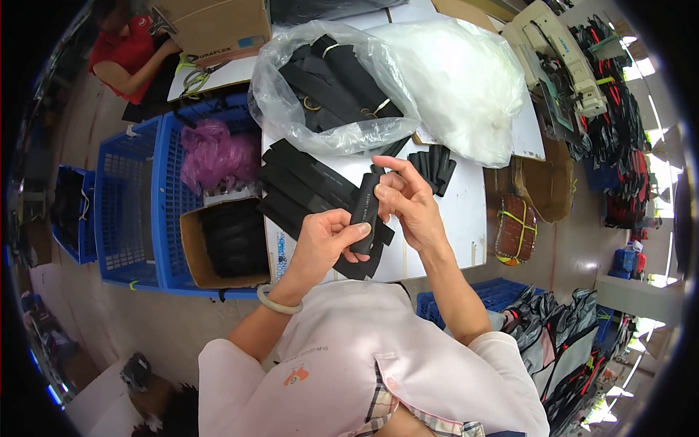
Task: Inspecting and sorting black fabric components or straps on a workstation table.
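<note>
Both hands hold a rolled black fabric piece [366,213] with pale printing, above the white table. My left hand [328,240] pinches its lower end between thumb and fingers. My right hand [409,202] grips the upper end with thumb and fingertips, the index finger stretched past it. Beneath and to the left lies a fanned stack of flat black fabric strips [306,180]. Several short black rolls [435,166] lie just beyond my right hand. Farther back, a clear plastic bag [273,109] stands open with bundled black strips [338,80] inside.
A full white plastic bag [459,80] is at the back right, near a sewing machine [557,54]. At left are blue crates [131,211], a purple bag [211,156] and a cardboard box [191,251] of black pieces. Scissors [195,79] lie near a person in red [131,58].
</note>
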The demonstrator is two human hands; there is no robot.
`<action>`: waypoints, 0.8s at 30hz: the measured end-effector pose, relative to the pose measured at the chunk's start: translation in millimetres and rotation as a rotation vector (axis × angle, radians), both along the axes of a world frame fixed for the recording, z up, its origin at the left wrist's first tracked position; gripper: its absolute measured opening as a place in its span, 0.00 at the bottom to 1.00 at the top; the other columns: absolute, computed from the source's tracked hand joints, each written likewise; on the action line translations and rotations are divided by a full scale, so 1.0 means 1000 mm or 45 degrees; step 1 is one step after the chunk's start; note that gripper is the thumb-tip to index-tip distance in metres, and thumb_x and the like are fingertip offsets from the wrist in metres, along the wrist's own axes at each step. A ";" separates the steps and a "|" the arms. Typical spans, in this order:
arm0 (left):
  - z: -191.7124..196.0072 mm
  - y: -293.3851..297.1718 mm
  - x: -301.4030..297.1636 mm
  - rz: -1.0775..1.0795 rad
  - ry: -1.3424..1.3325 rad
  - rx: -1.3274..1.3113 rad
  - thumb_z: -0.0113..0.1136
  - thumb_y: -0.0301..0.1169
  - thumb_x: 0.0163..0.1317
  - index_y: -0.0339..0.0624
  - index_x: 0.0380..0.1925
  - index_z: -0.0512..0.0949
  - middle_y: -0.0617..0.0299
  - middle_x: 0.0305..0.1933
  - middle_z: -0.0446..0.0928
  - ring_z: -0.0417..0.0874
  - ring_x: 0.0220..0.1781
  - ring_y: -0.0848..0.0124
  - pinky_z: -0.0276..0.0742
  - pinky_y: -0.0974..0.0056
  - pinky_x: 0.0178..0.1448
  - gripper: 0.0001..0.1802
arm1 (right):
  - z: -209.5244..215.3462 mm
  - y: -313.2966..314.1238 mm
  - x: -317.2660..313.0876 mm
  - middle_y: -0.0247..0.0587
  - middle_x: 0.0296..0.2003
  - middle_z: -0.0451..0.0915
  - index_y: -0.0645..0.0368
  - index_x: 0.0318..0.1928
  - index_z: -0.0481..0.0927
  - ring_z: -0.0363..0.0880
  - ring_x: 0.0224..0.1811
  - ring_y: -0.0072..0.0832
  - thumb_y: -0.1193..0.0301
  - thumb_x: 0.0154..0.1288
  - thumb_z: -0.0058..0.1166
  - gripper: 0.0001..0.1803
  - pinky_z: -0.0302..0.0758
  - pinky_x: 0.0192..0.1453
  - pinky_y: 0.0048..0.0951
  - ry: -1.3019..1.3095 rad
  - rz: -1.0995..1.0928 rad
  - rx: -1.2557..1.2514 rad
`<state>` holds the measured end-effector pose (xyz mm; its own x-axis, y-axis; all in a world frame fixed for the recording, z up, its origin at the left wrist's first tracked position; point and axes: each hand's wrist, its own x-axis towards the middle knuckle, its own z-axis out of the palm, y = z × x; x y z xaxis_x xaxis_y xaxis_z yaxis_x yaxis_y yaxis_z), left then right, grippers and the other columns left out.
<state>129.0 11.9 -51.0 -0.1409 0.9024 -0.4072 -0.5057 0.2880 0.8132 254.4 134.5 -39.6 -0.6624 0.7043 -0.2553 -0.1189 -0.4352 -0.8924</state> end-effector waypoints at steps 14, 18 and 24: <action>-0.007 -0.009 0.006 0.264 0.104 0.166 0.58 0.28 0.63 0.33 0.29 0.78 0.63 0.25 0.78 0.77 0.25 0.81 0.73 0.76 0.29 0.08 | -0.006 -0.019 0.022 0.37 0.28 0.77 0.61 0.31 0.73 0.77 0.23 0.19 0.78 0.54 0.63 0.09 0.75 0.27 0.19 -0.040 0.173 0.018; -0.008 -0.008 -0.004 0.233 0.736 0.294 0.59 0.28 0.62 0.33 0.28 0.78 0.66 0.24 0.77 0.74 0.24 0.83 0.70 0.77 0.29 0.08 | -0.004 -0.016 0.023 0.38 0.29 0.76 0.61 0.30 0.74 0.77 0.23 0.20 0.79 0.53 0.63 0.09 0.75 0.25 0.19 -0.137 0.254 -0.033; -0.020 0.001 -0.032 0.153 -0.186 0.292 0.60 0.39 0.62 0.36 0.43 0.74 0.59 0.40 0.78 0.78 0.38 0.75 0.73 0.71 0.40 0.18 | -0.009 -0.015 0.023 0.39 0.24 0.78 0.63 0.28 0.75 0.78 0.23 0.21 0.80 0.55 0.62 0.07 0.76 0.26 0.20 0.051 -0.062 0.045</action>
